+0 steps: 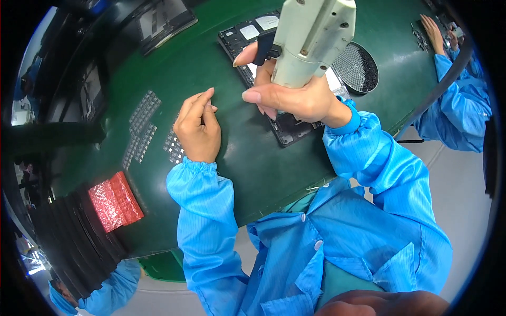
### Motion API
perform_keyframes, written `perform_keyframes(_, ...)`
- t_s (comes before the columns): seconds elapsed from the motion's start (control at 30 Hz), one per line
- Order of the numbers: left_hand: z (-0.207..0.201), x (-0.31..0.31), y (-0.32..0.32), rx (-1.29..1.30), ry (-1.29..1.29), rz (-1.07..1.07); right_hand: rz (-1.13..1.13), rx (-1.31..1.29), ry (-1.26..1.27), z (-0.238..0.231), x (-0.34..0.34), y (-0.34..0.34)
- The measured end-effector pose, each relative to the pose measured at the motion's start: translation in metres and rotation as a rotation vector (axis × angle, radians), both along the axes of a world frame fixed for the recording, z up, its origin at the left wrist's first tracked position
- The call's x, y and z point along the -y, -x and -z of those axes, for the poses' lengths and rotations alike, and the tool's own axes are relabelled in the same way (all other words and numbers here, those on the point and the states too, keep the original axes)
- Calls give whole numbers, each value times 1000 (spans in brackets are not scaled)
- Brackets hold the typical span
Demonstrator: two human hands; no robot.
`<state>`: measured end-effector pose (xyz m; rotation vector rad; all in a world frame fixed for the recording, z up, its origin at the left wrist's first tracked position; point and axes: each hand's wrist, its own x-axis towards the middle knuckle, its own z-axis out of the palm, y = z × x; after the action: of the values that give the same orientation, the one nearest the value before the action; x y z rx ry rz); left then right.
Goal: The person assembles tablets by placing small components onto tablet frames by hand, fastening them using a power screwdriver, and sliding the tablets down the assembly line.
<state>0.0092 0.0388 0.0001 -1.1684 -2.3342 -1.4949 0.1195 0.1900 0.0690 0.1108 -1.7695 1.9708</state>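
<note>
My right hand [303,100] is wrapped round the lower end of a pale electric screwdriver [313,42] with a black lever near the fingers. Below it lies an open, dark laptop-like casing [290,131] with pale panels, partly covered by the hand and the tool; the tool's tip is hidden. My left hand [197,126] is over the green table, left of the casing, its fingers curled and drawn together. Whether it pinches something small cannot be seen. A sheet of small pale squares [173,147] shows partly from beneath its left side.
A round dish [360,71] of small black pieces stands right of the casing. Strips of small parts [141,126] and a red bubble-wrap package [116,201] lie on the left. Black stacked trays [74,237] stand at lower left. Another person's hand [433,34] works at far right.
</note>
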Motion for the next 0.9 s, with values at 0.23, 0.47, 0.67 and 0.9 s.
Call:
perform_keyframes(0.23, 1, 0, 3, -2, -4, 1, 3, 14, 6, 5, 0, 4)
perform_keyframes(0.47, 0, -1, 4, 2, -20, -12, -4, 32, -9, 6, -1, 6)
perform_keyframes(0.67, -1, 1, 4, 0, -25, -8, -77, 122, -182, 3, 7, 1)
perform_keyframes(0.9, 0, 3, 4, 11, -4, 7, -37, 90, -116, 2, 9, 2)
